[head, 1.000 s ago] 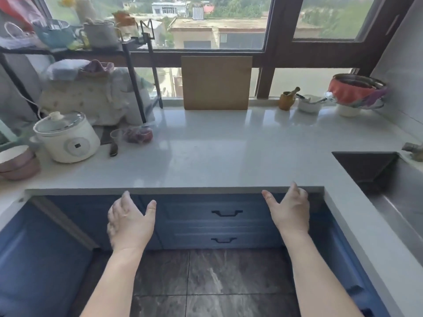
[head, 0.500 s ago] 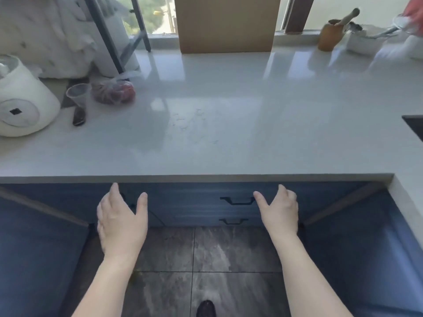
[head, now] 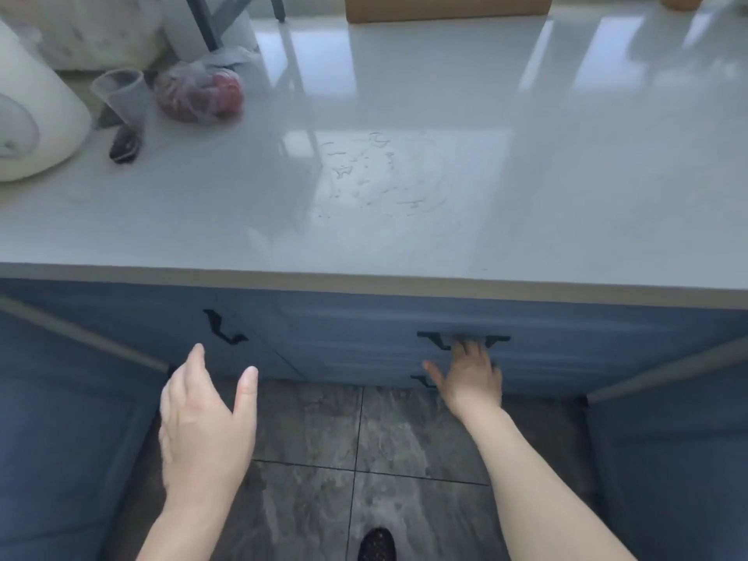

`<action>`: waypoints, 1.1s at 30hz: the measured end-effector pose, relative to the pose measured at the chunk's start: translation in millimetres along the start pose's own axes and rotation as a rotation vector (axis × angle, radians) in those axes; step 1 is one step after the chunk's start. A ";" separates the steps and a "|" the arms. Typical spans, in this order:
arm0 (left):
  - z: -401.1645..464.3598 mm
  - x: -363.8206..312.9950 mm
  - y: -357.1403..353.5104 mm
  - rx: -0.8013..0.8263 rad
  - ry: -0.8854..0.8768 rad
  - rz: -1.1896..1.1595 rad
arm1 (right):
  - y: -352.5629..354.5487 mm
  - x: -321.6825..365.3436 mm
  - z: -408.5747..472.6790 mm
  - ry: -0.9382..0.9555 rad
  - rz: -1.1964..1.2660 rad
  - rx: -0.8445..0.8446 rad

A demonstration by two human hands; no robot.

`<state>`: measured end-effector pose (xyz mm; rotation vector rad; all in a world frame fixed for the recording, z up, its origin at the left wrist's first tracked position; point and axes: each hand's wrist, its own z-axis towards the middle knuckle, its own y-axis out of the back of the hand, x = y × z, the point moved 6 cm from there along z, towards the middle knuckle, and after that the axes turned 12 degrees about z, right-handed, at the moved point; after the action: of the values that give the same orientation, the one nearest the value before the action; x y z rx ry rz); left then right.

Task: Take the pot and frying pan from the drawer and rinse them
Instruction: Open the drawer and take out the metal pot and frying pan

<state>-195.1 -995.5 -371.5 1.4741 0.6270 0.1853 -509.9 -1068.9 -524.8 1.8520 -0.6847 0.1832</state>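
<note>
No pot or frying pan shows; both blue drawers under the counter are shut. My right hand (head: pixel 471 378) reaches up to the black handle (head: pixel 500 339) of the upper drawer (head: pixel 364 342); its fingertips touch the bar from below and the thumb is spread out. A second black handle (head: pixel 421 381) on the lower drawer peeks out beside my right wrist. My left hand (head: pixel 202 423) hovers empty with fingers apart, in front of the neighbouring cabinet door and below its black handle (head: pixel 223 332).
The white counter (head: pixel 404 236) carries a white cooker (head: pixel 36 127), a clear plastic cup (head: pixel 121 95), a bag of red fruit (head: pixel 198 95), a dark knife handle (head: pixel 123 145) and a wooden board (head: pixel 445 8). Blue cabinet fronts flank the grey tiled floor (head: pixel 324 431). My shoe (head: pixel 376 544) shows below.
The view came closer and tilted down. My right hand moved forward onto the upper drawer handle. My left hand stayed low and open.
</note>
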 end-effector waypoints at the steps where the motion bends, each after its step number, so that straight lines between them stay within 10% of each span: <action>1: -1.3 2.3 -0.7 0.000 0.003 -0.002 | -0.8 -1.3 1.5 0.001 0.006 -0.011; 13: -23.1 -16.3 5.2 0.005 -0.065 -0.018 | 4.3 -9.3 -67.9 0.103 0.032 0.059; 20: -22.4 -46.0 7.6 0.047 -0.150 0.046 | 153.8 -66.7 -115.6 0.145 0.368 -0.633; 25: -3.1 -80.8 8.2 0.038 -0.238 0.067 | 189.8 -86.2 -68.5 0.038 0.176 -0.499; 33: -36.2 -71.5 -17.5 0.084 -0.156 0.028 | 45.1 -29.6 -27.4 0.247 0.013 0.079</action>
<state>-276.8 -1000.8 -367.3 1.5624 0.4927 0.0650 -553.1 -1044.0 -490.5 1.8607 -0.5240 0.4455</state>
